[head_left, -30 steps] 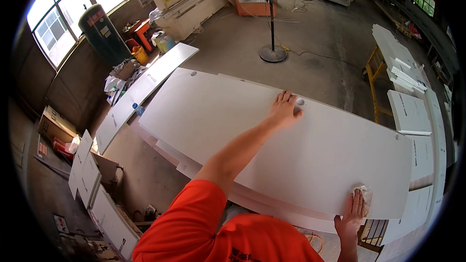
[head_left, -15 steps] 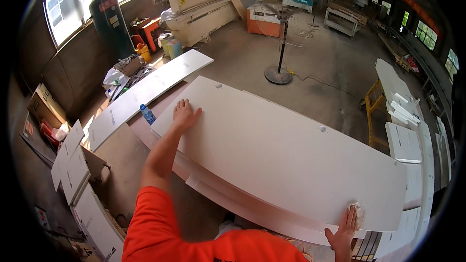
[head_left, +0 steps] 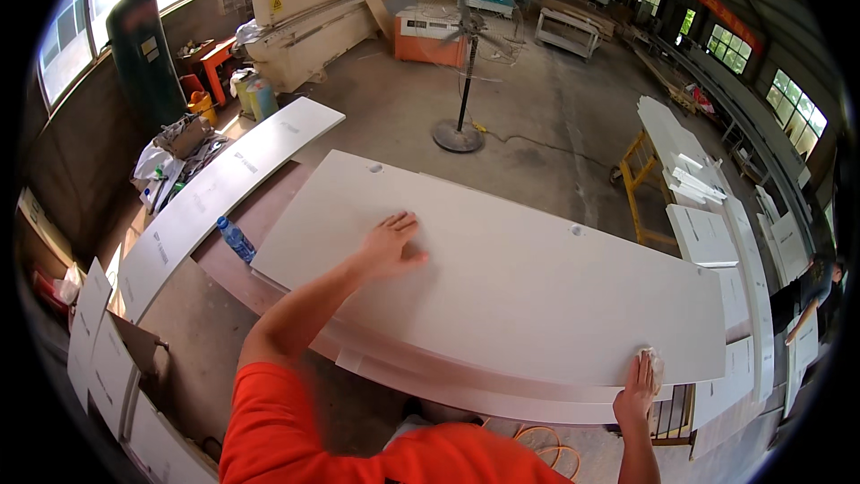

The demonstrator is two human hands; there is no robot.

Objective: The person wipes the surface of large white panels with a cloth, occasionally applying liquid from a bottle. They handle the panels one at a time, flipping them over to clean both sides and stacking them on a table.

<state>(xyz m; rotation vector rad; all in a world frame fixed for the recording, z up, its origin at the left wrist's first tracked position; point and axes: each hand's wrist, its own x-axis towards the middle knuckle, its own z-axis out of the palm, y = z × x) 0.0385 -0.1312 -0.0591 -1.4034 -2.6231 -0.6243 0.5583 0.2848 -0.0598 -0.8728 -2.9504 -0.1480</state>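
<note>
A long white panel (head_left: 528, 291) lies flat in front of me, on top of other pale boards. My left hand (head_left: 391, 246) rests on its left half, palm down and fingers apart, holding nothing. Near the panel's right end, by the near edge, my right hand (head_left: 637, 385) presses a crumpled whitish cloth (head_left: 658, 364) against the surface. Part of the cloth is hidden under the fingers. Two small round marks or holes, too small to make out, show along the panel's far edge.
A blue-labelled bottle (head_left: 236, 240) stands off the panel's left end, beside a long white board (head_left: 224, 188). A pedestal fan (head_left: 459, 134) stands beyond. More white boards (head_left: 708, 235) and a yellow frame (head_left: 640, 184) are on the right, where another person (head_left: 813, 291) stands.
My left hand has slid rightward across the panel. My right hand stays near the right end with the cloth. The view has turned right, and another person now shows at the right edge.
</note>
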